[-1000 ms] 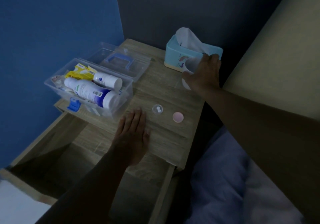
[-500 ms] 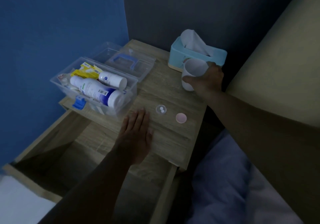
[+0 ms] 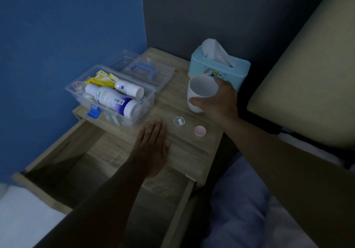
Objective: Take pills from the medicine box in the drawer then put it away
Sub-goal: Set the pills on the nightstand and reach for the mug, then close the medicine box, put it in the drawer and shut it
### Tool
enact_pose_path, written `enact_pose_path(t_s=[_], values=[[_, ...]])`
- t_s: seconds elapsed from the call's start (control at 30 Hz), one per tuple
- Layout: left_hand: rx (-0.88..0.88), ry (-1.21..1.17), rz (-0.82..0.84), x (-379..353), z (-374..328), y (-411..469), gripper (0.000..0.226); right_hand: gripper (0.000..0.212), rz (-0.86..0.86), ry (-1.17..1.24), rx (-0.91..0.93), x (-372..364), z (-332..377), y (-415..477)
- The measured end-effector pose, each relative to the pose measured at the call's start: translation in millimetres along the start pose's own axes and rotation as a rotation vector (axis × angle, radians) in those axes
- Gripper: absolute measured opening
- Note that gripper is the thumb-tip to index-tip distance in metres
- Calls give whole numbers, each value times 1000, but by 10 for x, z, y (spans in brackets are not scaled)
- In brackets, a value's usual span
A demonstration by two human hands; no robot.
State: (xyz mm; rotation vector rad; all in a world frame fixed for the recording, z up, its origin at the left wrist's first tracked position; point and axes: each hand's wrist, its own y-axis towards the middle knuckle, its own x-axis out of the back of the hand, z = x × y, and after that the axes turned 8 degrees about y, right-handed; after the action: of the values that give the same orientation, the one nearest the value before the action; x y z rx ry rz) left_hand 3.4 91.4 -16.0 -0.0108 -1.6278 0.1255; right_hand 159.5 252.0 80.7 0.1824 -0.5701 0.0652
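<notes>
A clear medicine box (image 3: pixel 148 97) stands open on the nightstand's left side, holding two white bottles (image 3: pixel 113 100) and a yellow packet; its lid with a blue handle (image 3: pixel 143 70) lies behind. Two white pills rest in a small clear cap (image 3: pixel 179 122), with a pink cap (image 3: pixel 200 131) to its right. My left hand (image 3: pixel 152 146) lies flat, fingers apart, on the wood just in front of the clear cap. My right hand (image 3: pixel 219 99) grips a white cup (image 3: pixel 199 92) standing in front of the tissue box. The drawer (image 3: pixel 80 173) below is pulled out.
A light blue tissue box (image 3: pixel 219 69) sits at the back right of the nightstand (image 3: pixel 192 157). Blue wall on the left, dark wall behind. A beige headboard and pale bedding border the right side.
My right hand closed around the white cup and drew it forward from the tissue box toward the pills. My left hand stayed flat in place.
</notes>
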Motion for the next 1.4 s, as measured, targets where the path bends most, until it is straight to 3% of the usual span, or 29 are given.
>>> enact_pose_path(t_s=[0.37, 0.57, 0.63, 0.73, 0.77, 0.93, 1.07, 1.17, 1.27, 1.4], values=[[3, 3, -25, 31, -14, -17, 65, 83, 57, -70, -22, -25, -63, -92], [4, -27, 38, 137, -25, -38, 65, 89, 91, -104, -32, -49, -90, -93], [-11, -38, 96, 214, -21, -39, 66, 97, 134, -131, -49, -32, -73, -89], [-27, -115, 198, 368, 33, -59, 68, 132, 190, -128, -71, -14, -24, -204], [-30, -160, 209, 414, 70, -93, 68, 134, 177, -136, -26, -14, 3, -267], [-3, -275, -5, 514, 362, -491, 55, 84, 35, -68, 318, -47, 251, -521], [240, -393, -47, 522, 638, -732, 39, 56, 143, 32, 397, -221, 489, -625], [416, -396, -271, 558, 801, -772, 40, 60, 311, 112, 326, -470, 621, -636], [440, -364, -521, 633, 985, -663, 54, 71, 407, 142, 238, -810, 700, -580], [382, -319, -475, 665, 1239, -471, 73, 75, 239, 219, -56, -1232, 797, -375]])
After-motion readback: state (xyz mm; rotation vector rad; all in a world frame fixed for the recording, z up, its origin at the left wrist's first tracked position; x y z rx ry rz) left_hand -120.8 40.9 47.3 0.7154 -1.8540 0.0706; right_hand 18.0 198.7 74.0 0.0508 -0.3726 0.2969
